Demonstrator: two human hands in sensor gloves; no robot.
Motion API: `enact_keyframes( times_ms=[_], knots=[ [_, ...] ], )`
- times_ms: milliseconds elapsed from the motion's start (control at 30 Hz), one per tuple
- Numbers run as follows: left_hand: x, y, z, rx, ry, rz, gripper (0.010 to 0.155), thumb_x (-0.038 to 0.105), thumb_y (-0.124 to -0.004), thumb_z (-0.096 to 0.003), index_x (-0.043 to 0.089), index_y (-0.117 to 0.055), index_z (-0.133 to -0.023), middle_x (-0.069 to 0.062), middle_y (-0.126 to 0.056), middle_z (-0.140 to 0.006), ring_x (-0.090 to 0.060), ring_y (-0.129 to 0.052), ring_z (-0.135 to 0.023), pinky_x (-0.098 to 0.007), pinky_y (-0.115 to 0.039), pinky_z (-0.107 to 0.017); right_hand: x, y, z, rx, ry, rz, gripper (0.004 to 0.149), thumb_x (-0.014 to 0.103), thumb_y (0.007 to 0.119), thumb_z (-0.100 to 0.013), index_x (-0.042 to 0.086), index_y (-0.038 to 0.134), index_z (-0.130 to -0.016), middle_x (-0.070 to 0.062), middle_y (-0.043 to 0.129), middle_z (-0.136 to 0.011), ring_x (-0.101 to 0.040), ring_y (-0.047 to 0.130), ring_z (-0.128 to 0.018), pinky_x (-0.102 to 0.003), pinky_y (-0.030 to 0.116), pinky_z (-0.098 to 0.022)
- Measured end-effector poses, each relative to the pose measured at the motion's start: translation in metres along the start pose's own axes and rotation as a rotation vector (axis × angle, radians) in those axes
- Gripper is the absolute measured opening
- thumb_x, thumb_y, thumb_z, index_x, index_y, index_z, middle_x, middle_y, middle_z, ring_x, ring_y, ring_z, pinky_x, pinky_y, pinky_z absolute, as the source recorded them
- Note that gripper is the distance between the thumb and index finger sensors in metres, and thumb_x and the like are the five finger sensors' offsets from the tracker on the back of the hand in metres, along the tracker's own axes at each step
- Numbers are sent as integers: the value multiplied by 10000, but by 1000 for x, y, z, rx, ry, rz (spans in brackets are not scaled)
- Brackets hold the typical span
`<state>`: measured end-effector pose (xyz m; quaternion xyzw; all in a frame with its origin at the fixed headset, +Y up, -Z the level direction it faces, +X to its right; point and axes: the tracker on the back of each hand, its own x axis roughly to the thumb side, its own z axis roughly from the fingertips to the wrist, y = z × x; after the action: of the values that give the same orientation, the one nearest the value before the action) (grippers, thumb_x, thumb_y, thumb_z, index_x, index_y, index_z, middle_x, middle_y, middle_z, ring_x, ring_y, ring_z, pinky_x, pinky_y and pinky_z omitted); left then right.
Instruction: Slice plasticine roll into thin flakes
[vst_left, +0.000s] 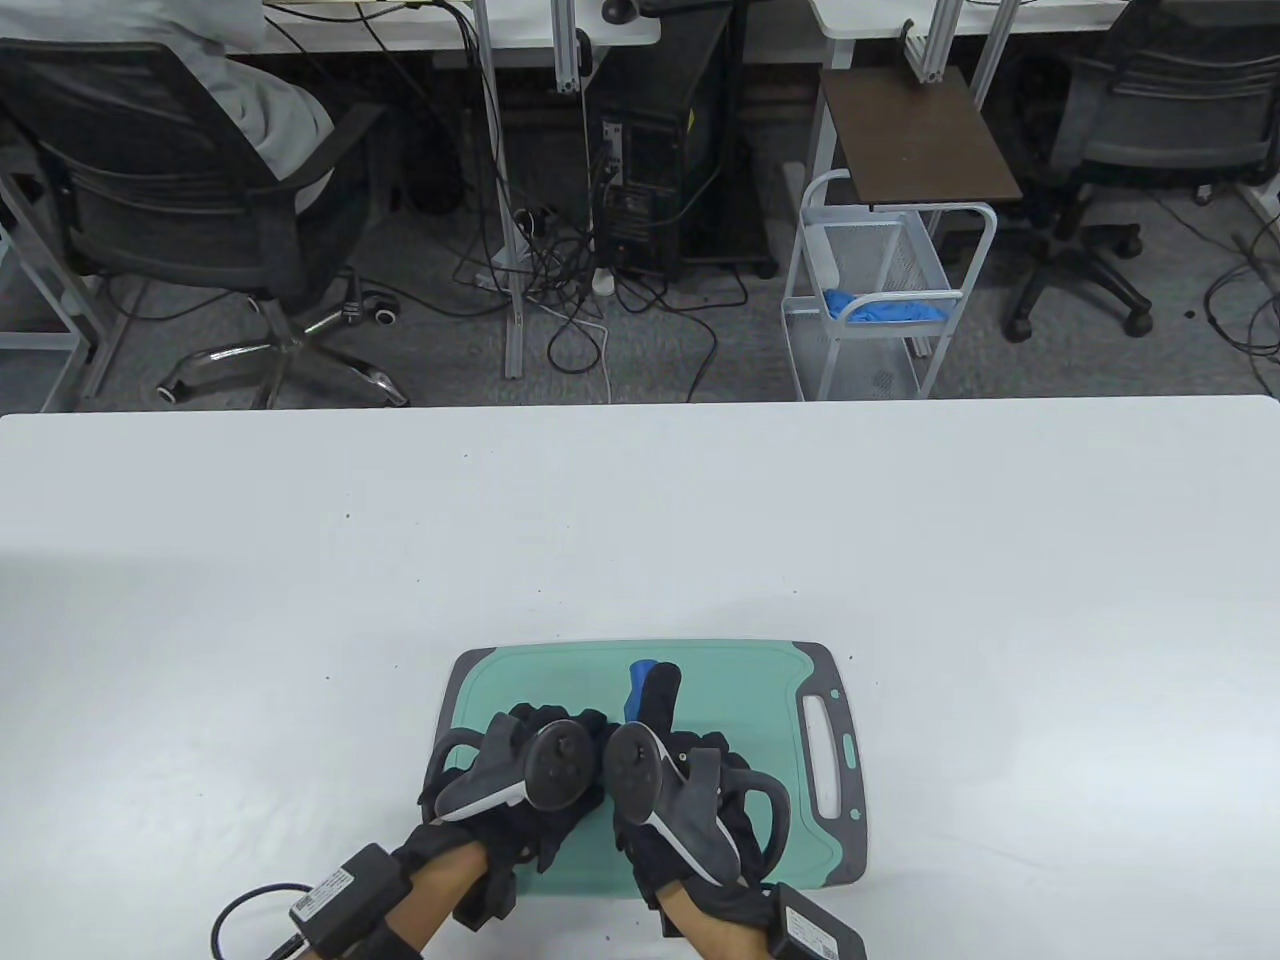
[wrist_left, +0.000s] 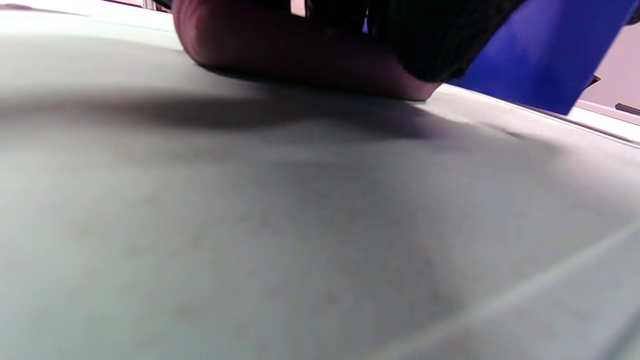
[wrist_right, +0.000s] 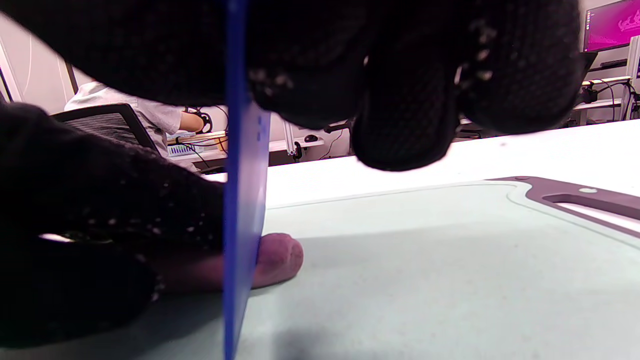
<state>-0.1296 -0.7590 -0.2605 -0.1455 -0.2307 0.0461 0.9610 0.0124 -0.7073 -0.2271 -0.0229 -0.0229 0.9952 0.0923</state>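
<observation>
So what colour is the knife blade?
Blue. The knife blade shows best in the right wrist view.

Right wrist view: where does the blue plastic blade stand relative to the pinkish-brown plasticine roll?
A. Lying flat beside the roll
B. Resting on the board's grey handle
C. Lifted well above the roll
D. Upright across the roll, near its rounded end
D: the blue plastic blade stands upright across the pinkish-brown plasticine roll, whose rounded end pokes out beyond it on the green cutting board.

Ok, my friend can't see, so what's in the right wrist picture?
A thin blue plastic blade stands upright across a pinkish plasticine roll lying on a pale green cutting board. The black-gloved right hand holds the blade from above; the gloved left hand covers the roll's other end.
</observation>
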Motion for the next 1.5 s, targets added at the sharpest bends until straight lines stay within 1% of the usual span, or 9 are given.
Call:
enact_keyframes(
  times_ms=[367,567,733,933,1133,1267,1333,1400,1500],
  knots=[
    [0,-1,0,-4,0,3,615,506,-750,-412,471,-570,-999,187,-573,-1143,-280,-619,-1065,-536,-496,-819,4,14,-2,-15,-9,51,835,365,818,-450,121,290,-1048,-58,922,-435,-366,965,-517,-592,811,-414],
    [0,-1,-1,-4,-4,-1,622,509,-748,-406,470,-569,-1000,185,-584,-1137,-277,-627,-1064,-537,-506,-813,5,14,-5,-5,-4,45,833,359,827,-448,132,298,-1050,-61,922,-435,-368,963,-522,-593,806,-422],
    [-2,0,0,3,-5,4,635,509,-744,-405,475,-544,-1007,181,-602,-1136,-256,-641,-1063,-533,-514,-811,10,15,-17,-5,7,47,833,353,832,-447,148,295,-1050,-69,921,-442,-375,954,-535,-600,794,-437],
    [-4,0,0,10,-1,-4,646,508,-738,-404,433,-531,-1011,164,-621,-1133,-230,-663,-1062,-529,-529,-805,9,15,-17,-2,3,50,837,357,835,-446,156,294,-1052,-67,922,-446,-373,954,-537,-598,793,-440],
    [-4,0,1,9,-1,-8,635,498,-739,-407,430,-554,-1011,148,-605,-1143,-255,-655,-1070,-541,-529,-800,1,13,-8,21,-6,33,843,363,838,-442,149,294,-1050,-65,927,-445,-370,959,-534,-596,798,-436],
    [-4,1,1,19,6,-28,619,494,-740,-408,462,-566,-1002,126,-588,-1148,-280,-667,-1056,-542,-536,-796,-7,8,-9,51,11,-31,839,365,848,-435,151,318,-1050,-64,935,-436,-369,963,-532,-594,801,-433],
    [-6,1,2,41,18,-43,607,497,-740,-407,491,-579,-992,111,-533,-1161,-287,-650,-1055,-540,-533,-797,-11,4,-10,59,23,-73,837,364,854,-433,152,328,-1049,-65,938,-431,-368,966,-530,-593,802,-433],
    [-8,1,1,28,16,-35,608,497,-738,-409,502,-568,-993,107,-605,-1132,-289,-676,-1042,-543,-542,-794,-14,-2,-10,52,31,-105,837,363,857,-431,152,334,-1049,-66,940,-429,-369,967,-528,-594,802,-433],
    [-9,0,1,29,12,-32,612,495,-738,-411,508,-549,-993,126,-637,-1115,-276,-667,-1046,-543,-540,-797,-17,-11,-10,43,45,-142,837,361,861,-430,151,339,-1049,-70,942,-428,-375,967,-526,-598,800,-432]
  ],
)
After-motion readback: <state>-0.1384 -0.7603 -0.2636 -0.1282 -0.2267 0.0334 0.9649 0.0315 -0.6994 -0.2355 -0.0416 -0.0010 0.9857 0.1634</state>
